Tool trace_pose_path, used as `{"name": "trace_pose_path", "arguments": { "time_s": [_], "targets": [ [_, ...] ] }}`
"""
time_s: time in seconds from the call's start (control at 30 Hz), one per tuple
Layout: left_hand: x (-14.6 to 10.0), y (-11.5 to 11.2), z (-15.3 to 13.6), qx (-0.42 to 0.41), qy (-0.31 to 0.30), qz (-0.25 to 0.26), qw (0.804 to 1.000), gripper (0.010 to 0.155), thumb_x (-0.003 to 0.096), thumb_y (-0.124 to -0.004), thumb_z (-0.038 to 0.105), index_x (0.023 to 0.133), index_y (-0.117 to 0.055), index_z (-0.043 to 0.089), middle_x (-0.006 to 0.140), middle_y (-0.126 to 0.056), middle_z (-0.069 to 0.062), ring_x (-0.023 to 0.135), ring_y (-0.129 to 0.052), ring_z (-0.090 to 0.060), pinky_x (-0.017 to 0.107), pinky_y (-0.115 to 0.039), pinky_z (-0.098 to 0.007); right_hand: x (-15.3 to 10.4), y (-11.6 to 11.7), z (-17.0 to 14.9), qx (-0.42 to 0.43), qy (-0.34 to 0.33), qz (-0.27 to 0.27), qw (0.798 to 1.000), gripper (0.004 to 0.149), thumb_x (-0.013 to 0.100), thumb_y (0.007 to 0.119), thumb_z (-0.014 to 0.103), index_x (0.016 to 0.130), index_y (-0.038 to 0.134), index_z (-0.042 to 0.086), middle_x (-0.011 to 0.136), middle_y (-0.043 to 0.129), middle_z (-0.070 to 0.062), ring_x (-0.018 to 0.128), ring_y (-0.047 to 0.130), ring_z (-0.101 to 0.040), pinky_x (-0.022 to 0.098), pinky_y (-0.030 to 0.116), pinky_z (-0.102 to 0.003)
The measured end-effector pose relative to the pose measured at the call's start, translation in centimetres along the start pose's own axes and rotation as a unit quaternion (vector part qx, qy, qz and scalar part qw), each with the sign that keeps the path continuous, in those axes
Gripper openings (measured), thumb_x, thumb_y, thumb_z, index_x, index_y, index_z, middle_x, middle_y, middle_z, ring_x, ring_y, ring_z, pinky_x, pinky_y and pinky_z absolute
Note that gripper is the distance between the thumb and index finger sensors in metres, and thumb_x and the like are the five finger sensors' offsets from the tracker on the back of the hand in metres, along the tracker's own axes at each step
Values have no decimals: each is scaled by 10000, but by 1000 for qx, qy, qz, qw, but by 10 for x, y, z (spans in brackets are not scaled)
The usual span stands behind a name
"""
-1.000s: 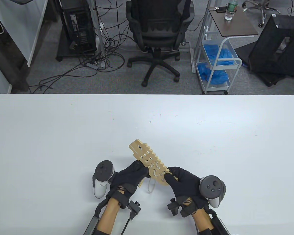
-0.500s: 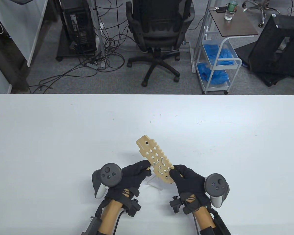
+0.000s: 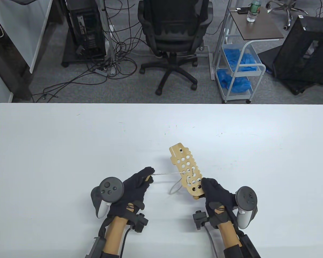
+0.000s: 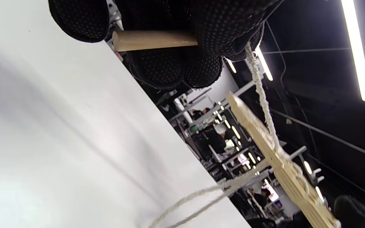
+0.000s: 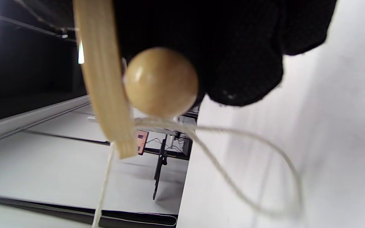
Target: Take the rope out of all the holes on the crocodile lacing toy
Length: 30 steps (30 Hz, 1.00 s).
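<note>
The wooden crocodile lacing toy [image 3: 186, 169] is lifted off the white table, its holed body pointing away from me. My right hand [image 3: 205, 187] grips its near end. My left hand [image 3: 147, 176] pinches the rope's wooden needle [image 4: 152, 40], well left of the toy. The white rope [image 3: 165, 174] runs taut from those fingers to the toy's middle holes. A slack loop [image 3: 174, 188] hangs below the toy. A few near holes still carry rope. In the right wrist view a wooden bead [image 5: 162, 82] sits against the toy's edge [image 5: 101, 79], beside the rope loop [image 5: 233, 164].
The white table [image 3: 70, 150] stretches wide on every side of the hands. Beyond its far edge stand an office chair [image 3: 175, 35], a wire cart with blue bags [image 3: 238, 67] and floor cables.
My left hand has pulled leftward with the needle, drawing the rope taut out of a hole. My right hand carried the toy to the right and turned it more upright.
</note>
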State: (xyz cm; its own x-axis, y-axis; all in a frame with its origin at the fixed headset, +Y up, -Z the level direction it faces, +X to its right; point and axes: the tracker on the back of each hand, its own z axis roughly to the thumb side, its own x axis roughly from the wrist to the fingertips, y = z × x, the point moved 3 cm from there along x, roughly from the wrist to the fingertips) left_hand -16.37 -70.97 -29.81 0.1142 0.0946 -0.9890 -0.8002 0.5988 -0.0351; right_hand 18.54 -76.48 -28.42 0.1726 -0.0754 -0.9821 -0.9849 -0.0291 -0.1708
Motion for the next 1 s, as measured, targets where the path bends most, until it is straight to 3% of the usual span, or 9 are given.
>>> {"name": "trace_pose_path", "arguments": {
  "time_s": [0.2, 0.4, 0.6, 0.7, 1.0],
  "targets": [
    [-4, 21, -12, 14, 33, 82, 996, 492, 480, -833, 304, 949, -747, 427, 855, -1021, 94, 750, -1005, -156, 669, -736, -573, 4, -6, -13, 81, 48, 15, 995, 468, 453, 708, 396, 714, 754, 9, 626, 930, -214, 519, 933, -441, 515, 656, -687],
    [-8, 38, -25, -3, 66, 132, 989, 459, 473, -826, 346, 923, -769, 411, 863, -1024, 118, 765, -1002, -136, 666, -752, -548, 6, -11, -17, 108, 63, 11, 992, 496, 452, 726, 400, 751, 707, 5, 676, 889, -224, 565, 901, -452, 530, 632, -693],
    [-12, 49, -38, -23, 98, 159, 982, 427, 483, -805, 362, 906, -807, 419, 966, -886, 28, 835, -891, -200, 672, -726, -542, 8, -22, -14, 122, 52, -9, 991, 488, 467, 707, 386, 778, 689, 10, 705, 873, -218, 593, 892, -442, 549, 625, -685],
    [-15, 56, -42, -5, 114, 175, 978, 419, 480, -804, 384, 895, -809, 449, 917, -887, 44, 770, -903, -170, 669, -731, -524, 8, -29, -13, 136, 47, -26, 989, 492, 467, 702, 388, 780, 691, 9, 705, 874, -217, 592, 893, -441, 548, 627, -683],
    [-20, 67, -60, -81, 141, 210, 964, 423, 489, -794, 386, 908, -780, 445, 821, -934, 64, 656, -951, -116, 640, -770, -489, 11, -50, -18, 182, 51, -69, 980, 498, 473, 697, 398, 788, 690, 12, 709, 875, -214, 593, 897, -434, 549, 633, -676]
  ]
}}
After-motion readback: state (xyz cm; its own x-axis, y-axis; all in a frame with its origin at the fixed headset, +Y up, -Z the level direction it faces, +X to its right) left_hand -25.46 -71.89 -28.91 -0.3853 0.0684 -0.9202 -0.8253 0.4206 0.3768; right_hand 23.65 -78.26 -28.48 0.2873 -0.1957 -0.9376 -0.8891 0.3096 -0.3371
